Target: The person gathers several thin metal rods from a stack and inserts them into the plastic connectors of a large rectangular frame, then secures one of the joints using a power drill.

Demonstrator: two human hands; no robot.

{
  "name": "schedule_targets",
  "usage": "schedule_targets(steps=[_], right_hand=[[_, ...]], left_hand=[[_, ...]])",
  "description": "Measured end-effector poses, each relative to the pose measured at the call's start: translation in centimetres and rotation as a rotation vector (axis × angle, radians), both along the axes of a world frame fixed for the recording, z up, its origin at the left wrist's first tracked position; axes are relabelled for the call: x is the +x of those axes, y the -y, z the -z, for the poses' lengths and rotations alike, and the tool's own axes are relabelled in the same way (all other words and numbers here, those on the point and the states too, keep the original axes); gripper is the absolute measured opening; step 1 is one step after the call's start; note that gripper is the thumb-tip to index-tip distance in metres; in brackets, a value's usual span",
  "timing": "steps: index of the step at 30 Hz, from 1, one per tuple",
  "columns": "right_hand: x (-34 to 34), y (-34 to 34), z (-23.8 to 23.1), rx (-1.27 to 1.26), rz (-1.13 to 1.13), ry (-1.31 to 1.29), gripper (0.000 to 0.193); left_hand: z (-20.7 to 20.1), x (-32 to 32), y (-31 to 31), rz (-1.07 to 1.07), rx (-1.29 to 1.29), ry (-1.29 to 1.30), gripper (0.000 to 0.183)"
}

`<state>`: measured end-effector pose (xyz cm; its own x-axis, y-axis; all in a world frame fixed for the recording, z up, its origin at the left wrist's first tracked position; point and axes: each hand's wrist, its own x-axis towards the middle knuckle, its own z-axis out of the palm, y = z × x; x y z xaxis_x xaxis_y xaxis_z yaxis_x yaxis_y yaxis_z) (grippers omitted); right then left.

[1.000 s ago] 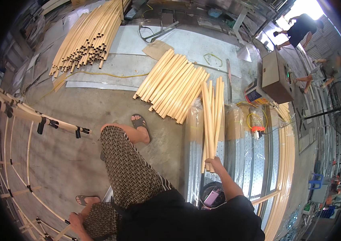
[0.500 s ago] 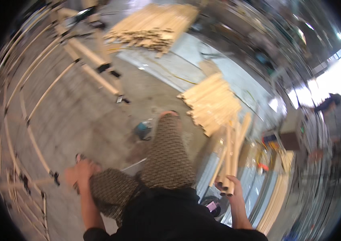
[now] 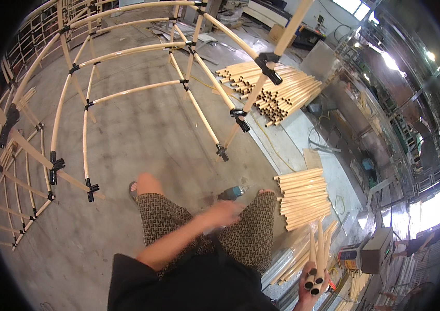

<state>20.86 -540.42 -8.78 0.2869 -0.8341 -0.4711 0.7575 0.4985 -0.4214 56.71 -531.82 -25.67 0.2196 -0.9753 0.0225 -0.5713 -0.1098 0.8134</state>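
My right hand point(image 3: 304, 284) is closed around several beige tubes point(image 3: 321, 243) with dark hollow ends, bundled near the lower edge and pointing away from me. My left hand point(image 3: 223, 213) is smeared by motion over my lap, in front of the right knee, so its fingers cannot be made out. Just beyond it, a teal and black tool point(image 3: 233, 193) lies on the floor between my feet. Ahead and to the left stands a rack frame point(image 3: 137, 93) of beige tubes coupled by black joints point(image 3: 269, 67).
Cut tubes lie in a near pile point(image 3: 303, 199) and a larger far pile point(image 3: 277, 93), on grey sheeting point(image 3: 295, 142). Longer tubes point(image 3: 297, 259) lie beside my right leg. A box point(image 3: 377, 250) stands at the right, with another person point(image 3: 427, 241) beyond. More framing point(image 3: 18, 192) fills the left side.
My view has swung left, bringing the rack frame into fuller sight. The left hand has moved from beside my left knee across my lap. My right hand still holds the tubes.
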Motion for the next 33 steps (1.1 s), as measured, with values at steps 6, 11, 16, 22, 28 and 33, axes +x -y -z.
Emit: schedule_targets(steps=[6, 11, 16, 22, 28, 33], right_hand=[[1.4, -5.5, 0.9, -0.171, -0.417, 0.041, 0.070], [2.4, -7.7, 2.5, 0.095, -0.399, 0.121, 0.072], [9.0, -9.4, -4.1, 0.047, -0.776, -0.073, 0.076], [15.7, -11.8, -7.7, 0.186, -0.969, -0.153, 0.083], [23.4, -13.3, -6.0, 0.249, -1.156, -0.128, 0.082], [31.2, -14.4, -3.4, 0.347, -1.413, -0.079, 0.079]], left_hand=[[-6.9, -10.6, 5.2, 0.338, -0.513, 0.039, 0.086], [-6.9, -13.7, 6.7, 0.337, -0.837, 0.041, 0.052], [-8.9, -7.9, 3.2, 0.224, -0.966, 0.044, 0.037], [-10.8, -1.3, -4.1, 0.091, -1.054, -0.010, 0.043], [-6.5, 3.8, -9.7, -0.147, -1.048, -0.025, 0.049], [-2.7, 7.8, -13.8, -0.414, -1.028, -0.059, 0.052]])
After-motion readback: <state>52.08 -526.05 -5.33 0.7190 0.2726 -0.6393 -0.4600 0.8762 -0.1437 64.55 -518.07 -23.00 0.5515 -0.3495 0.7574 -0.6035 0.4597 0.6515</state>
